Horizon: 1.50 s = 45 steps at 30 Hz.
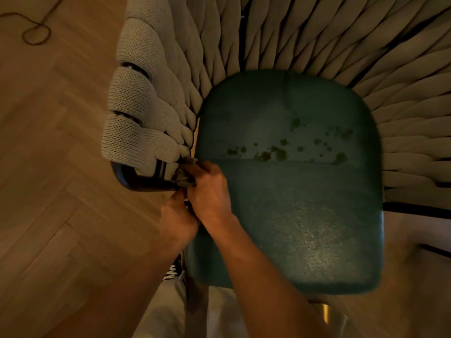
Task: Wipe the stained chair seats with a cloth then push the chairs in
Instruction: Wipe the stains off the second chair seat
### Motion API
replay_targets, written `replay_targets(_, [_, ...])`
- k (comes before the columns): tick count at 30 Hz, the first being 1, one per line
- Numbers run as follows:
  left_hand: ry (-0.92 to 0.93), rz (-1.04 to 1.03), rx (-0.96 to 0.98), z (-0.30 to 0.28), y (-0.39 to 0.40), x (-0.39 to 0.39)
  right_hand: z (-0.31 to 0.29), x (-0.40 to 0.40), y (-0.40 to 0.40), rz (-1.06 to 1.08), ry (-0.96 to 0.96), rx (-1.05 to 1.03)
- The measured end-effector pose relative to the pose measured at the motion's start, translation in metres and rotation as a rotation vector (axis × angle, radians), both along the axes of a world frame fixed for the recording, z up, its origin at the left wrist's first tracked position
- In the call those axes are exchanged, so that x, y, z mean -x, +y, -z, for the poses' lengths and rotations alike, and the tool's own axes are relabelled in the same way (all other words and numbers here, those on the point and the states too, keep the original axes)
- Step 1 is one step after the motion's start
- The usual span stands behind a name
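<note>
While both hands were bunched together at the near-left corner of the chair, the stains [290,148] lay to the right and a little farther off, strung in a band running left to right across the middle of the seat [300,215]. The right hand [210,191] was the nearer of the two to them; its fingers were curled around a small wad of grey cloth [184,178], held just where the woven armrest [136,123] met the dark frame [141,179]. The left hand [179,217] sat close beneath it, fingers tucked in toward the same cloth, though whether it actually gripped it could not be told. The seat was a rounded green cushion with a pebbled, faintly shiny skin and a seam across it, just nearer than the blotches. Thick pale knitted straps fanned around the back. The floor [61,167] was wood in a herringbone pattern.
</note>
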State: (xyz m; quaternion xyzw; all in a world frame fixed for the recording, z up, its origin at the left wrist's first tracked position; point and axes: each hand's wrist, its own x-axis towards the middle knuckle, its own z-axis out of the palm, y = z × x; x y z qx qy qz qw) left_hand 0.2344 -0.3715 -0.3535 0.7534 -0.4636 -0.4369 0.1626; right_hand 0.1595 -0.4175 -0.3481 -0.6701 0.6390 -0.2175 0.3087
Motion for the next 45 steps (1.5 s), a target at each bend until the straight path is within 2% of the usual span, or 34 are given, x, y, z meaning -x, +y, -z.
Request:
replay_targets(5, [-0.087, 0.107, 0.112, -0.004, -0.006, 0.008, -0.003, 0.041, -0.007, 0.079, 0.112, 0.065])
replay_targets(10, [-0.227, 0.223, -0.085, -0.016, -0.018, 0.022, -0.002, 0.133, -0.009, 0.263, 0.128, 0.103])
replay_targets(13, [-0.300, 0.263, -0.106, -0.025, -0.034, 0.035, 0.003, 0.196, -0.008, 0.364, 0.173, 0.115])
replay_targets(19, [-0.431, 0.287, -0.119, -0.020, -0.048, 0.041, -0.006, 0.296, -0.006, 0.480, 0.310, 0.039])
replay_targets(22, [-0.436, 0.274, -0.107, -0.016, -0.048, 0.038, -0.007, 0.335, -0.004, 0.525, 0.363, 0.045])
replay_targets(26, [-0.430, 0.259, -0.095, -0.016, -0.047, 0.037, 0.002, 0.363, -0.003, 0.662, 0.402, -0.072])
replay_targets(31, [-0.388, 0.254, -0.100, -0.015, -0.046, 0.033, -0.004, 0.327, -0.007, 0.756, 0.303, -0.005])
replay_targets(34, [-0.373, 0.262, -0.098, -0.015, -0.045, 0.032, -0.008, 0.290, -0.010, 0.640, 0.294, 0.017])
replay_targets(38, [-0.364, 0.315, -0.126, -0.017, -0.044, 0.028, -0.011, 0.219, -0.013, 0.541, 0.219, -0.089])
replay_targets(45, [-0.211, 0.168, 0.077, -0.011, -0.019, 0.015, -0.008, 0.084, -0.017, 0.297, 0.081, -0.035])
